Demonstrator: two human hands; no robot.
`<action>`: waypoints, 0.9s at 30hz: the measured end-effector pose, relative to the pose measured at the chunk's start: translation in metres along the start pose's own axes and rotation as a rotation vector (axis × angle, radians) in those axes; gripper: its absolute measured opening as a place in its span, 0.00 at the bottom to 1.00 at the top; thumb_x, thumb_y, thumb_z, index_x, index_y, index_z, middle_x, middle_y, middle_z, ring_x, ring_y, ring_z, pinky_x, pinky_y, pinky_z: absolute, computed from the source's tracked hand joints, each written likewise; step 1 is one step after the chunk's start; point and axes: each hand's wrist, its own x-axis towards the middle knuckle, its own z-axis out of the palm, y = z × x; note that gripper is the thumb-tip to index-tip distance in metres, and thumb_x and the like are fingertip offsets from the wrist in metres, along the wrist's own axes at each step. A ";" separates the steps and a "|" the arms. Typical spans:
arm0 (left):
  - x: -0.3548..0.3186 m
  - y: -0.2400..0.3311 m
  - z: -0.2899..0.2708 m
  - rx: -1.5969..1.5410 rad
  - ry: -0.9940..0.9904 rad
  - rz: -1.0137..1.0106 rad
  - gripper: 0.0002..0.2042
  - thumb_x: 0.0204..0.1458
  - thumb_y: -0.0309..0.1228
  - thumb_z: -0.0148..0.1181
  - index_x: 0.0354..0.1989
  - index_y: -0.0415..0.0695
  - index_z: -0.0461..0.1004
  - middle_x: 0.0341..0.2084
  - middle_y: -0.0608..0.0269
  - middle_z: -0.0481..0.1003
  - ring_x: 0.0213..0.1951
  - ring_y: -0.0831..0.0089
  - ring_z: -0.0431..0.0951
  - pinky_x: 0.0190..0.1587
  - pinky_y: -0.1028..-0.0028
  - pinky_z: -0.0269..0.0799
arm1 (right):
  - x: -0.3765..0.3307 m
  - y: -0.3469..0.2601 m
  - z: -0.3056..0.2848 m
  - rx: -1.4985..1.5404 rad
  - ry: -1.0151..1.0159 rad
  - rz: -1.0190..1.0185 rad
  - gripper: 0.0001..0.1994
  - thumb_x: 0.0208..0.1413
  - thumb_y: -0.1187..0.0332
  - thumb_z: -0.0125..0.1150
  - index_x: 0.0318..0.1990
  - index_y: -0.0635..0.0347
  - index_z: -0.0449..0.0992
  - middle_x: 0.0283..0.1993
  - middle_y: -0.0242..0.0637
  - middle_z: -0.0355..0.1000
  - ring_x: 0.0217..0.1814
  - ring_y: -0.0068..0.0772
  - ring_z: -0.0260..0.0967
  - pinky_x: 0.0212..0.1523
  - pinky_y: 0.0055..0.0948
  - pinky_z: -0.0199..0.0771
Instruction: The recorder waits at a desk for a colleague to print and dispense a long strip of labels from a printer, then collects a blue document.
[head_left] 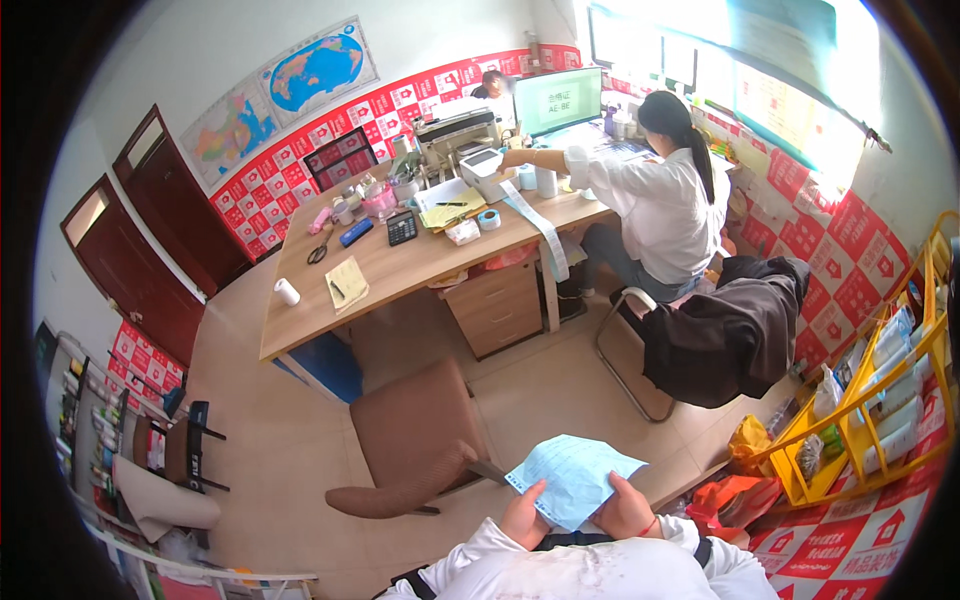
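Note:
A light blue sheet of paper [574,476], creased and slightly curled, is held up in front of my body. My left hand [524,516] grips its lower left edge, with the thumb on top. On the lower right edge my right hand [626,508] pinches it the same way, a thin red band around that wrist. The fingers beneath the sheet are hidden. Small dark print runs along the paper's left edge. Just beyond it stands a brown padded chair [415,430].
A co-worker in a white shirt [665,215] sits at the wooden desk [400,275], one hand at a small white printer [484,170]. A long label strip [538,222] hangs off the desk edge. A dark jacket [720,330] covers another chair. Right of me stands a yellow rack [850,420].

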 end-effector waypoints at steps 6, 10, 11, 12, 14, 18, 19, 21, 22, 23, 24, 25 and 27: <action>-0.002 0.002 0.002 0.092 -0.024 -0.001 0.19 0.49 0.34 0.40 0.49 0.44 0.53 0.45 0.61 0.61 0.48 0.65 0.60 0.50 0.64 0.53 | 0.000 -0.001 0.003 -0.021 0.020 0.062 0.21 0.51 0.57 0.34 0.52 0.52 0.50 0.52 0.32 0.54 0.53 0.34 0.51 0.51 0.35 0.49; -0.004 0.001 0.001 0.088 -0.009 -0.012 0.18 0.49 0.33 0.39 0.49 0.44 0.53 0.45 0.61 0.61 0.48 0.66 0.60 0.49 0.64 0.53 | 0.002 0.002 0.000 -0.052 0.053 0.047 0.20 0.52 0.58 0.32 0.52 0.54 0.50 0.52 0.34 0.54 0.53 0.34 0.52 0.51 0.34 0.50; -0.005 0.001 0.002 0.090 0.016 -0.016 0.18 0.49 0.33 0.38 0.49 0.44 0.53 0.45 0.61 0.61 0.48 0.66 0.61 0.49 0.64 0.53 | 0.002 0.003 0.001 -0.051 0.051 0.049 0.20 0.52 0.58 0.32 0.52 0.54 0.50 0.52 0.34 0.54 0.53 0.34 0.52 0.51 0.34 0.50; -0.005 0.002 0.002 0.090 0.019 -0.014 0.18 0.49 0.33 0.38 0.49 0.44 0.53 0.45 0.61 0.61 0.48 0.66 0.61 0.49 0.64 0.53 | 0.002 0.003 0.003 -0.012 0.055 0.044 0.18 0.52 0.59 0.34 0.50 0.54 0.53 0.49 0.33 0.57 0.50 0.31 0.55 0.48 0.31 0.53; -0.006 0.001 0.001 0.105 0.015 -0.002 0.18 0.49 0.33 0.38 0.49 0.43 0.53 0.45 0.61 0.61 0.47 0.66 0.61 0.49 0.63 0.53 | 0.001 0.003 0.003 0.025 0.055 0.048 0.17 0.52 0.59 0.35 0.48 0.53 0.56 0.46 0.32 0.61 0.46 0.29 0.58 0.45 0.29 0.55; -0.005 0.001 0.002 0.064 0.046 0.018 0.16 0.50 0.31 0.38 0.47 0.39 0.56 0.43 0.60 0.63 0.45 0.66 0.63 0.48 0.67 0.57 | -0.001 0.000 0.010 0.037 0.097 0.045 0.17 0.53 0.61 0.34 0.49 0.54 0.55 0.46 0.32 0.60 0.47 0.30 0.57 0.46 0.29 0.56; -0.006 0.001 0.004 0.069 0.052 0.016 0.16 0.50 0.31 0.38 0.47 0.39 0.56 0.43 0.60 0.63 0.45 0.66 0.63 0.48 0.67 0.57 | -0.002 0.000 0.012 0.030 0.111 0.048 0.17 0.53 0.61 0.34 0.49 0.54 0.55 0.47 0.31 0.60 0.48 0.30 0.57 0.46 0.30 0.55; -0.007 0.002 0.003 0.074 0.061 0.014 0.16 0.50 0.30 0.37 0.47 0.39 0.55 0.43 0.59 0.63 0.45 0.66 0.63 0.48 0.67 0.57 | 0.002 0.003 0.007 0.045 0.075 0.036 0.17 0.53 0.61 0.34 0.49 0.54 0.55 0.47 0.32 0.59 0.48 0.30 0.56 0.46 0.30 0.55; -0.007 0.001 0.001 0.063 0.041 0.026 0.16 0.50 0.30 0.37 0.47 0.38 0.56 0.43 0.59 0.63 0.45 0.66 0.64 0.48 0.67 0.57 | 0.003 0.004 0.005 0.057 0.040 0.021 0.17 0.53 0.61 0.34 0.49 0.55 0.54 0.48 0.32 0.59 0.49 0.30 0.56 0.47 0.30 0.55; -0.006 0.000 -0.002 0.052 0.020 0.038 0.16 0.50 0.30 0.38 0.47 0.38 0.56 0.43 0.59 0.63 0.45 0.66 0.64 0.47 0.67 0.57 | 0.005 0.006 0.002 0.057 0.039 0.022 0.17 0.53 0.61 0.34 0.49 0.55 0.54 0.48 0.32 0.59 0.49 0.30 0.56 0.47 0.30 0.55; -0.005 -0.001 -0.005 0.052 0.021 0.039 0.16 0.50 0.30 0.38 0.47 0.38 0.56 0.43 0.59 0.63 0.45 0.66 0.64 0.47 0.67 0.57 | 0.006 0.007 0.000 0.065 0.025 0.004 0.17 0.53 0.62 0.34 0.49 0.55 0.54 0.48 0.33 0.59 0.49 0.30 0.56 0.47 0.31 0.55; -0.004 -0.001 -0.007 0.043 0.007 0.053 0.16 0.49 0.30 0.38 0.46 0.38 0.56 0.42 0.59 0.64 0.44 0.66 0.64 0.47 0.67 0.57 | 0.007 0.009 -0.002 0.072 0.011 -0.013 0.17 0.53 0.62 0.34 0.49 0.56 0.54 0.48 0.33 0.59 0.49 0.31 0.55 0.47 0.31 0.55; -0.005 -0.002 -0.006 0.032 -0.006 0.068 0.16 0.49 0.30 0.39 0.46 0.38 0.57 0.42 0.59 0.64 0.44 0.66 0.65 0.47 0.67 0.58 | 0.008 0.010 -0.004 0.072 0.011 -0.027 0.17 0.53 0.62 0.34 0.49 0.56 0.54 0.48 0.34 0.58 0.49 0.31 0.55 0.48 0.32 0.54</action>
